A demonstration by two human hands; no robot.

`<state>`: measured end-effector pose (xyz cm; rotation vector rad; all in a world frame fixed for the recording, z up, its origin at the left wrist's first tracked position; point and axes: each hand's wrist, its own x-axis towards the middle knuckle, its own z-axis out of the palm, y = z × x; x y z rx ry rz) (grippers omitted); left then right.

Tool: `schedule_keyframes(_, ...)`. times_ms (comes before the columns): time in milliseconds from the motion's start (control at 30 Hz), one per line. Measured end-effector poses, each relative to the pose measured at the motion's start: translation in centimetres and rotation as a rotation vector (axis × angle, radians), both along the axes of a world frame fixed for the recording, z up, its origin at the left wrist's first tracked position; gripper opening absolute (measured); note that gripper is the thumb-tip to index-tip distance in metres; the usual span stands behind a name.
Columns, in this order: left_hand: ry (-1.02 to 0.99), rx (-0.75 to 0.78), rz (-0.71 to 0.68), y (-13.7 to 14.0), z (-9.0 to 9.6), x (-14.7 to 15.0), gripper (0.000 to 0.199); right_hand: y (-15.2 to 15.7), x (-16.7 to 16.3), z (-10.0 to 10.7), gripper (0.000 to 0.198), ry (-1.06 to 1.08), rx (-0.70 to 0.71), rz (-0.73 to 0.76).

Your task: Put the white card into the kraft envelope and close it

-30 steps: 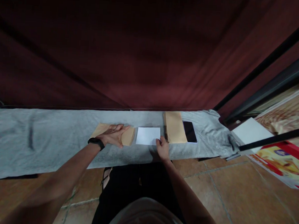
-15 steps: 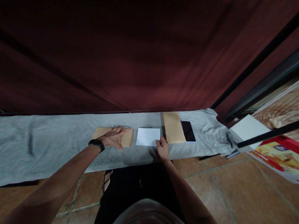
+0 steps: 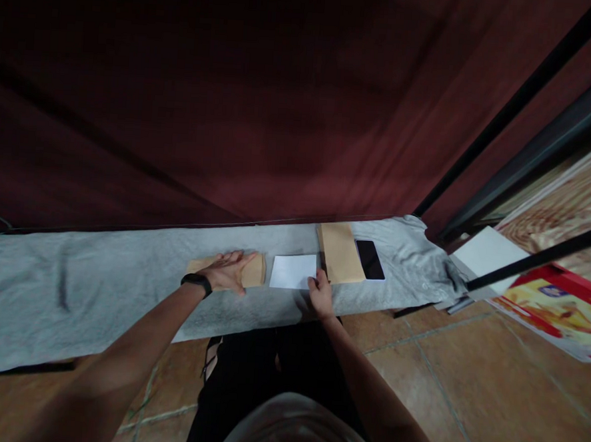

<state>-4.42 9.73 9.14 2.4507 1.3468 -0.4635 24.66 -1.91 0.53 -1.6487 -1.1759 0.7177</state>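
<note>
My left hand (image 3: pixel 229 272), with a dark band on its wrist, lies with fingers spread over a stack of brown paper envelopes (image 3: pixel 256 270). To the right of the stack, a white sheet of paper (image 3: pixel 291 271) lies flat on the grey cloth (image 3: pixel 137 271). My right hand (image 3: pixel 322 295) pinches the sheet's lower right corner between thumb and curled fingers. Just beyond that hand is a second, larger brown paper stack (image 3: pixel 342 252), its long side running away from me. A smartphone (image 3: pixel 370 259) with a dark screen rests against its right side.
The cloth covers a long narrow bench before a dark red curtain-like surface (image 3: pixel 280 147). On the right stand black metal bars (image 3: pixel 543 259), a white box (image 3: pixel 491 259) and a red and yellow printed box (image 3: pixel 560 307). Brown floor tiles (image 3: pixel 416 368) lie below.
My left hand and the envelope stack under it have shifted slightly right, closer to the white sheet. My right hand stays at the sheet's corner.
</note>
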Motion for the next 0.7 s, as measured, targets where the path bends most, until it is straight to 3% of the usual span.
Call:
schedule_keyframes(433, -0.008, 0.033, 0.048, -0.4, -0.3, 0.4, 0.126, -0.1, -0.5, 0.1, 0.059, -0.171, -0.032, -0.008)
schedule_keyframes(700, -0.011, 0.026, 0.077, -0.7, -0.6, 0.5, 0.131, -0.2, -0.6, -0.6, 0.058, -0.283, 0.152, -0.044)
